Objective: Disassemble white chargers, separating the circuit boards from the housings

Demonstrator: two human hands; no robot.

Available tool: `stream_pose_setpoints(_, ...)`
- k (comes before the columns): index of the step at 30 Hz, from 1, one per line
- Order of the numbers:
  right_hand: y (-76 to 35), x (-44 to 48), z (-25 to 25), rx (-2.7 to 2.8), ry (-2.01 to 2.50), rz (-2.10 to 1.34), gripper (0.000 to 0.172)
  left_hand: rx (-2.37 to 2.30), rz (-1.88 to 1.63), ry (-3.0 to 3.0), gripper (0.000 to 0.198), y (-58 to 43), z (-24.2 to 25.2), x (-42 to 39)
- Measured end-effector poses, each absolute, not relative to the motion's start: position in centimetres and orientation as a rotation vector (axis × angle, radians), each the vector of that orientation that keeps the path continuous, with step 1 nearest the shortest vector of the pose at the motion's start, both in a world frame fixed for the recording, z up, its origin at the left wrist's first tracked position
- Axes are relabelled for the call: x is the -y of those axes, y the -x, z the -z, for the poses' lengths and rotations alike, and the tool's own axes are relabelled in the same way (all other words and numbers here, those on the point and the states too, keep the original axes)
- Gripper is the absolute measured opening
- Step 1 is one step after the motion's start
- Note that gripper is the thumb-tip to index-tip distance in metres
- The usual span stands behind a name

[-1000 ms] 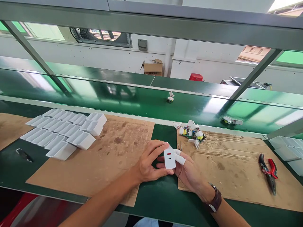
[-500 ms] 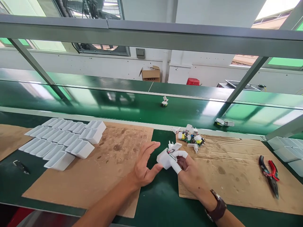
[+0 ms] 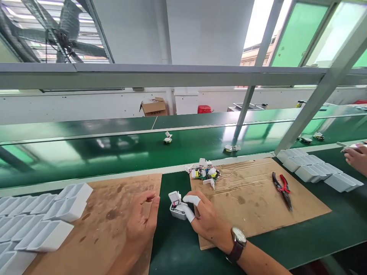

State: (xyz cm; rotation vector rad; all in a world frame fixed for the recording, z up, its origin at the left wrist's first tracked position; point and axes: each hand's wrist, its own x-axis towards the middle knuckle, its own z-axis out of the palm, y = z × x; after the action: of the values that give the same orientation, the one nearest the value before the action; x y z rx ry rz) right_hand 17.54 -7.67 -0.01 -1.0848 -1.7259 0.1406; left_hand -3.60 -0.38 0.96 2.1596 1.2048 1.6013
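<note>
My right hand [image 3: 205, 219], with white finger cots on thumb and forefinger, pinches an opened white charger [image 3: 177, 206] just above the green mat; its lid stands up and wires show inside. My left hand [image 3: 143, 221] rests on the left brown cardboard sheet [image 3: 114, 217], fingers loosely curled, holding nothing, a short way left of the charger. A small pile of circuit boards and plug parts [image 3: 205, 172] lies on the right cardboard sheet [image 3: 258, 198] beyond my right hand.
White plastic shells [image 3: 43, 221] lie in rows at the left, more white shells [image 3: 315, 170] at the right. Red-handled pliers [image 3: 282, 189] lie on the right cardboard. Charger parts [image 3: 168, 138] ride the green conveyor. Another person's hand [image 3: 357, 158] shows at the far right.
My left hand let go of the charger and drew back onto the left cardboard. My right hand lowered the charger, now open, toward the mat. The view swung up and right.
</note>
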Motion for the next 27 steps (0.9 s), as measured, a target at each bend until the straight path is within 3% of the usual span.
stream_pose_setpoints(4, -17.7, 7.5, 0.3, 1.703, 1.036, -0.114, 0.060, -1.264, -1.600, -2.005, 0.018, 3.6, -0.6, -0.1)
stream_pose_setpoints(7, -17.7, 7.3, 0.5, 1.737, 1.001, -0.143, 0.065, -1.261, -1.556, -1.978, 0.020, 3.5, -0.8, -0.2)
stream_pose_setpoints(11, -17.7, 7.2, 0.7, 1.819, 0.911, -0.075, 0.059, -1.314, -1.501, -1.966, 0.028, 3.7, -1.3, -0.3)
stream_pose_setpoints(20, -17.0, 7.6, 0.9, 1.836, 0.864, -0.004, 0.027, -1.430, -1.365, -2.031, 0.036, 4.6, -1.6, -0.4)
stream_pose_setpoints(27, -18.1, 9.4, 3.1, 1.843, 0.740, -0.002, 0.039, -1.388, -1.378, -1.934, 0.041, 3.2, 0.2, 1.2)
